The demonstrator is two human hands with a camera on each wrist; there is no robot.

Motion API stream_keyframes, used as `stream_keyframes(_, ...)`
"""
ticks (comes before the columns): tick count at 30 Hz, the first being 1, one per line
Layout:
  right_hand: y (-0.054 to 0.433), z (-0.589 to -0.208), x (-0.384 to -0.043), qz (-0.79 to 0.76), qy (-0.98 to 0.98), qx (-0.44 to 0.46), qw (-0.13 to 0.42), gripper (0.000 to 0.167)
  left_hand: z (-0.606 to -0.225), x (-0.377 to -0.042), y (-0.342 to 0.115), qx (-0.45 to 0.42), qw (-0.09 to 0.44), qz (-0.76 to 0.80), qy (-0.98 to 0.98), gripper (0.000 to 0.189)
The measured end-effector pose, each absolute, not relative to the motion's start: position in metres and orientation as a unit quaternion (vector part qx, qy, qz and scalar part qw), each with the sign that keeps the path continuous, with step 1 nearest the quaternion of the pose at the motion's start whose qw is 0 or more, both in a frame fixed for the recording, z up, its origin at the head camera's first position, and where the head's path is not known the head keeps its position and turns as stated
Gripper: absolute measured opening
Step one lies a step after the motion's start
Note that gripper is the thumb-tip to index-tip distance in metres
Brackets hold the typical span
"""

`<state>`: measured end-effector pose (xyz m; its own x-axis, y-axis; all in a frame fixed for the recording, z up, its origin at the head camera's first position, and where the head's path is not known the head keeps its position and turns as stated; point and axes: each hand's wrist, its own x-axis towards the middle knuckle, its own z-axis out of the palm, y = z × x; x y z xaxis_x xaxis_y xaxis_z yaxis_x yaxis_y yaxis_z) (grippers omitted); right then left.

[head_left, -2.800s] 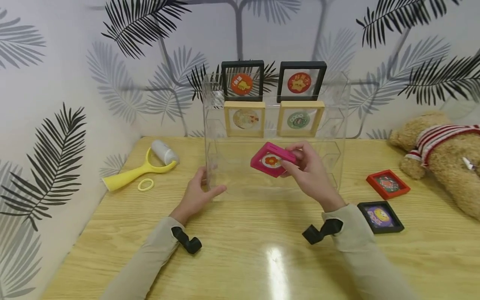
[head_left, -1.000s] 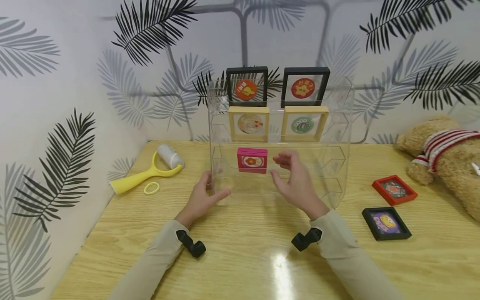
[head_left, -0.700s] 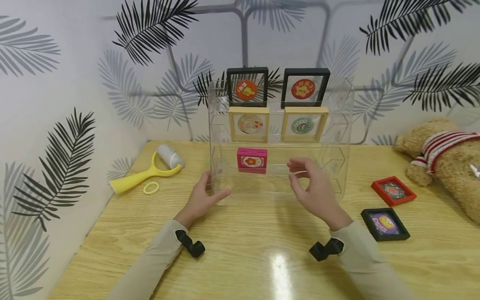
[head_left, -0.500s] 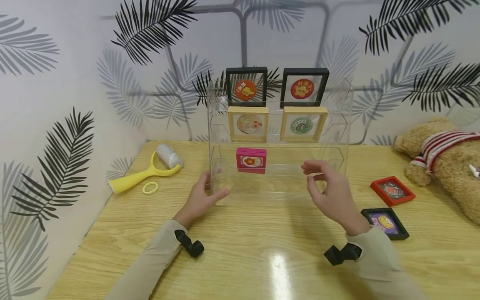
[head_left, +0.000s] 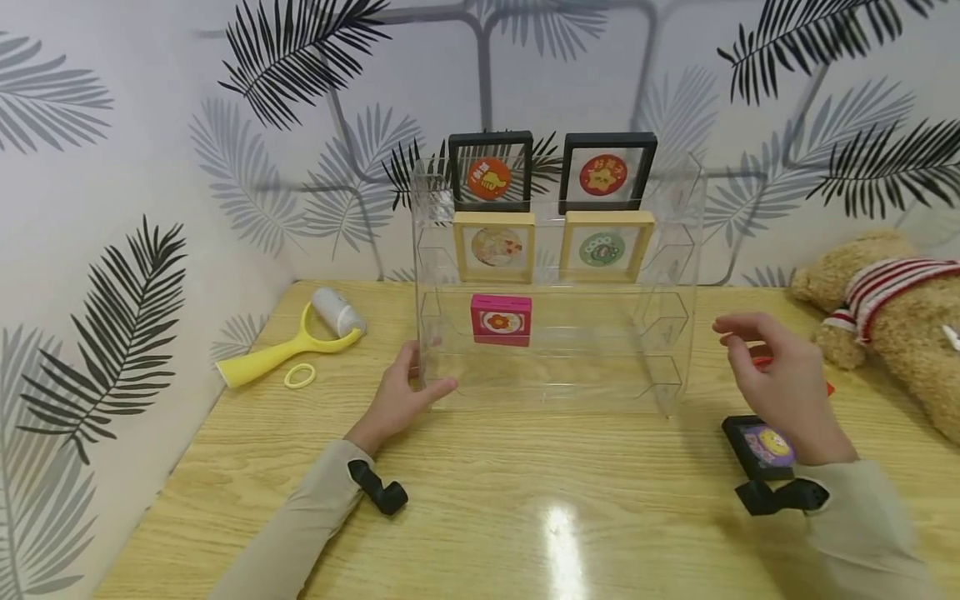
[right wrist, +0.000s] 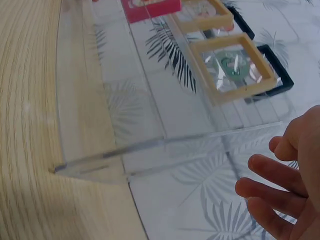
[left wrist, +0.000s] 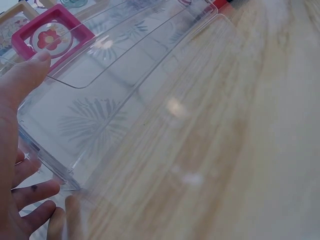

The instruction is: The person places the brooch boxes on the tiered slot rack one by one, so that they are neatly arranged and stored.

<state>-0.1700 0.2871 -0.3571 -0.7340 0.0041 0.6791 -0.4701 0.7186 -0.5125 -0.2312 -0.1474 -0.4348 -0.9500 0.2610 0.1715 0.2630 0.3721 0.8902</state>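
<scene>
My left hand holds the left side of a clear acrylic display rack, thumb in front and fingers round the side edge. On a lower tier, left of the middle, stands a pink frame with a flower picture. My right hand, fingers loosely bent and holding nothing, hovers right of the rack. It partly hides a red frame and a black frame with a purple and yellow picture, both on the table. In the right wrist view, the right hand is apart from the rack's side panel.
Two black frames top the rack, with two pale yellow frames below. At left lie a yellow Y-shaped tool, a grey-white cylinder and a yellow ring. A teddy bear lies at right.
My right hand has set the pink frame in the rack and let it go. It has then moved right, over the loose frames. My left hand stays at the rack's side.
</scene>
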Motion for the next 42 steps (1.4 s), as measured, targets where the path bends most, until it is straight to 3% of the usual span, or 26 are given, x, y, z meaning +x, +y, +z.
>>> stream_keyframes(4,0.312,-0.366,-0.174,0.345,-0.880,0.098,0.311,0.021,-0.435,-0.232,-0.147,-0.156,0.002,-0.540,-0.827,0.066)
stream_keyframes(13,0.380,-0.382,-0.177,0.384,-0.906,0.004,0.177,0.035,-0.437,-0.233,-0.147,-0.157,0.004,-0.538,-0.828,0.066)
stream_keyframes(20,0.417,-0.398,-0.175,0.370,-0.924,0.094,0.027,0.062,-0.433,-0.230,-0.147,-0.155,0.004,-0.537,-0.829,0.067)
stream_keyframes(22,0.422,-0.402,-0.174,0.373,-0.922,0.103,0.007,0.070,-0.426,-0.226,-0.146,-0.152,-0.003,-0.540,-0.828,0.067)
stream_keyframes(31,0.440,-0.423,-0.179,0.372,-0.919,0.131,0.016,0.092,-0.404,-0.213,-0.139,-0.152,-0.010,-0.537,-0.829,0.064)
stream_keyframes(35,0.444,-0.429,-0.184,0.362,-0.921,0.143,0.018,0.100,-0.417,-0.222,-0.143,-0.151,-0.007,-0.534,-0.832,0.065)
stream_keyframes(38,0.446,-0.432,-0.189,0.352,-0.924,0.152,0.019,0.101,-0.426,-0.228,-0.146,-0.154,-0.001,-0.535,-0.831,0.066)
stream_keyframes(42,0.450,-0.435,-0.193,0.348,-0.920,0.179,0.035,0.090,-0.431,-0.228,-0.148,-0.157,0.000,-0.536,-0.830,0.067)
